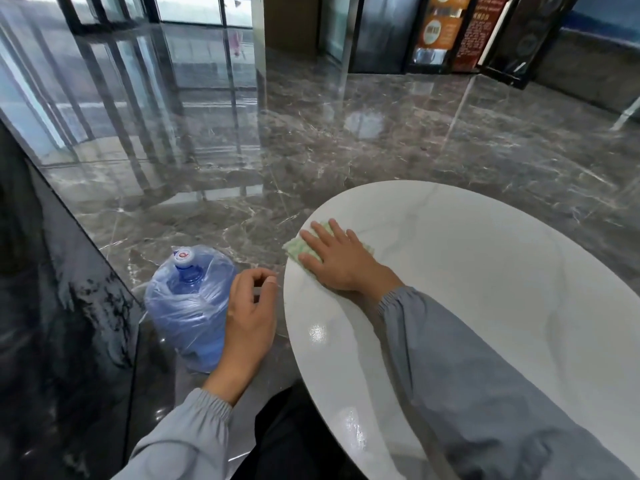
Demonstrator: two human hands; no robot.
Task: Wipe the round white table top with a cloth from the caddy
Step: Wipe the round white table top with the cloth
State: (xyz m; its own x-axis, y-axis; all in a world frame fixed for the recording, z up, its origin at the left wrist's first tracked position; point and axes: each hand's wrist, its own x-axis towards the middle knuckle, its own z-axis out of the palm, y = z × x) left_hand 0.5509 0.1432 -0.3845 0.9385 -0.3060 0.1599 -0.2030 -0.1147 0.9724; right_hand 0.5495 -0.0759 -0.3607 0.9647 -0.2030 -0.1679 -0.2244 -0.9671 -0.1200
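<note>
Right hand [337, 259] lies flat, fingers spread, pressing a pale green checked woven cloth [300, 249] onto the round white glossy table top [485, 289], at the rim farthest from the person's body. Cloth pokes out beyond the fingertips and slightly overhangs the edge. Left hand [249, 317] hangs off the table, beside that rim, loosely curled and holding nothing, fingers half-closed.

Risk, as I judge it: the cloth sits so near the rim that an outward stroke could push it over and drop it to the floor (only palm pressure keeps it, no pinch). The polished top looks slick, faintly veined, with bright glare spots; a thin cloth may slide instead of dragging.

Just beyond the left hand stands a large blue plastic water bottle in crinkled clear wrap [190, 303], on the dark veined marble floor [415, 147]. No caddy in view.
</note>
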